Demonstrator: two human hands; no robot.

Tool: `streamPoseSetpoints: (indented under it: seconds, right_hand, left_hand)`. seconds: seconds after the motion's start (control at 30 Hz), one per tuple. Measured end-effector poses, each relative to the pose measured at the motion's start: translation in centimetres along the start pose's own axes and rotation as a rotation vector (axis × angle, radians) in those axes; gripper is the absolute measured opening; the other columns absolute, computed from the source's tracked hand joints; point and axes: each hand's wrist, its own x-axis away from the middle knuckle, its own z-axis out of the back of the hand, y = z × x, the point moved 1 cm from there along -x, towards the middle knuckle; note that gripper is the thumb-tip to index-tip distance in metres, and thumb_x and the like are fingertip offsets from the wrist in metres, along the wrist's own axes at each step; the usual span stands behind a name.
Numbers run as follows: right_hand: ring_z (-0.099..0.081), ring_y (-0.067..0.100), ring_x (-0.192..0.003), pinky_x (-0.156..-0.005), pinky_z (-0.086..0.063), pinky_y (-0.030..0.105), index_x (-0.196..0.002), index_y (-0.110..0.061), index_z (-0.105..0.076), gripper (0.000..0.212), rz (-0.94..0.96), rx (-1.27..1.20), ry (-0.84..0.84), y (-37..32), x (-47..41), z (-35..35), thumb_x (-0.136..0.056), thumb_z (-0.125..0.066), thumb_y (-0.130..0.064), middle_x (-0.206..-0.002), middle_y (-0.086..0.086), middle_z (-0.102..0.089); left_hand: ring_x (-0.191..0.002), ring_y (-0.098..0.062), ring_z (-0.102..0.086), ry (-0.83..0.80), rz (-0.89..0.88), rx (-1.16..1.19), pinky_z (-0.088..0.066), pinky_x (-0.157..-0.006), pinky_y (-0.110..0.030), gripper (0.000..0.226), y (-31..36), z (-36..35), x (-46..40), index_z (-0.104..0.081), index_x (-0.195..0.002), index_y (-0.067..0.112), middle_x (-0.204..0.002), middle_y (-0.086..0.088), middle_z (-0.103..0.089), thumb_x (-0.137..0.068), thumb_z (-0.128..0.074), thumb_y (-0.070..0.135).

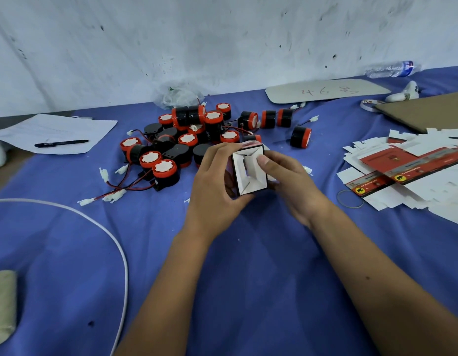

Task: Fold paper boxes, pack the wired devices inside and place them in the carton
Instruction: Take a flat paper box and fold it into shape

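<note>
A small paper box [249,173] is held above the blue table, its white inner flaps folded inward and facing me. My left hand [212,186] grips its left side with curled fingers. My right hand [287,181] holds the right side, thumb pressing on a flap. Behind the box lies a pile of several black and red round wired devices [187,140] with red-black wires and white plugs. Flat unfolded red and white box blanks [402,168] are stacked at the right. A brown cardboard flap of the carton [428,111] shows at the far right.
A paper sheet with a black pen [61,143] lies at the left. A white cable [115,242] curves across the near left. A rubber band [350,199], a plastic bottle [392,69], a cardboard sign [325,92] and a plastic bag [179,95] lie around.
</note>
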Motion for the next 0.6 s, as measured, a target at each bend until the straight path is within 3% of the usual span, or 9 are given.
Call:
streamPoseSetpoints:
  seconds: [0.2,0.3,0.37,0.53,0.6]
  right_hand:
    - [-0.073,0.029,-0.099,-0.083,-0.059,0.036,-0.117,-0.003,-0.067,0.034,0.025,-0.009,0.035,0.1,0.1,0.5,-0.084,-0.077,-0.001,-0.109,0.014,-0.076]
    - [-0.072,0.031,-0.104,-0.086,-0.060,0.040,-0.115,-0.002,-0.069,0.034,0.054,0.048,0.046,0.0,0.1,0.6,-0.083,-0.079,-0.002,-0.110,0.013,-0.075]
    - [-0.073,0.029,-0.102,-0.082,-0.060,0.035,-0.113,-0.003,-0.070,0.034,0.060,0.047,0.025,-0.1,0.1,0.8,-0.081,-0.081,-0.003,-0.109,0.012,-0.076]
    - [-0.073,0.023,-0.098,-0.080,-0.057,0.028,-0.104,-0.011,-0.074,0.029,0.065,0.001,-0.111,-0.8,0.1,1.8,-0.077,-0.083,-0.013,-0.104,0.009,-0.076]
    - [-0.072,0.024,-0.100,-0.082,-0.057,0.029,-0.111,-0.009,-0.072,0.032,0.067,0.011,-0.153,-1.0,0.1,2.2,-0.079,-0.078,-0.005,-0.106,0.011,-0.075]
  left_hand:
    - [-0.125,-0.005,-0.054,-0.061,0.007,0.035,-0.043,-0.099,-0.015,0.082,0.2,-0.2,0.2,-0.052,-0.137,0.028,-0.133,0.016,-0.055,-0.066,-0.093,0.021]
    - [-0.129,-0.007,-0.053,-0.066,0.023,0.021,-0.044,-0.103,-0.019,0.082,0.0,-0.2,0.1,-0.053,-0.139,0.021,-0.137,0.008,-0.056,-0.068,-0.094,0.019]
    - [-0.130,-0.008,-0.052,-0.071,0.023,0.014,-0.044,-0.104,-0.020,0.082,-0.1,-0.2,0.1,-0.053,-0.138,0.018,-0.138,0.006,-0.055,-0.068,-0.094,0.019]
    - [-0.129,-0.003,-0.050,-0.105,0.023,-0.008,-0.040,-0.101,-0.011,0.090,-0.6,0.1,0.3,-0.052,-0.137,0.021,-0.138,0.008,-0.052,-0.060,-0.098,0.021]
    - [-0.131,-0.002,-0.047,-0.134,0.011,-0.027,-0.038,-0.102,-0.009,0.093,-0.7,0.1,0.4,-0.052,-0.138,0.020,-0.141,0.008,-0.050,-0.058,-0.099,0.024]
